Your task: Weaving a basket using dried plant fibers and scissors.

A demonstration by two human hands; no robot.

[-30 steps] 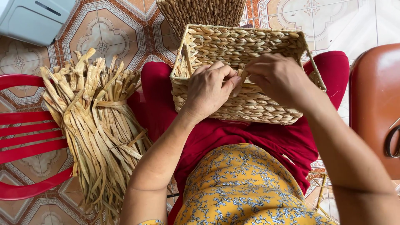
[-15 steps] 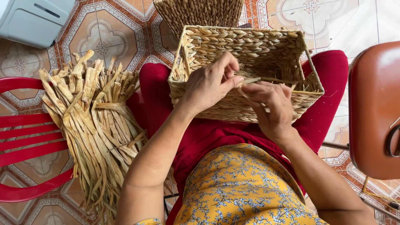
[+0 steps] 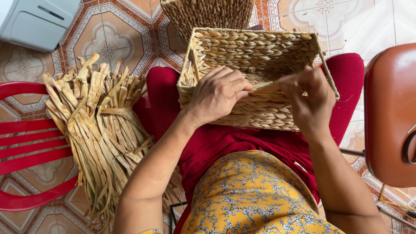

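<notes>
over patterned floor tiles (image 3: 121, 30), both hands (image 3: 219, 93) pinching a straw strand (image 3: 266, 85), woven basket (image 3: 255, 47) on lap

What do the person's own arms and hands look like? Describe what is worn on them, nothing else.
Both arms are bare from hand to upper arm: no sleeves reach into view. The left hand and the right hand wear no gloves, and no rings, bracelets or watch show. Fingernails look short and plain. The yellow flowered top ends short of the arms.

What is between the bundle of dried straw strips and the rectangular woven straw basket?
In the head view, red cloth over the lap lies between the bundle and the basket.
</notes>
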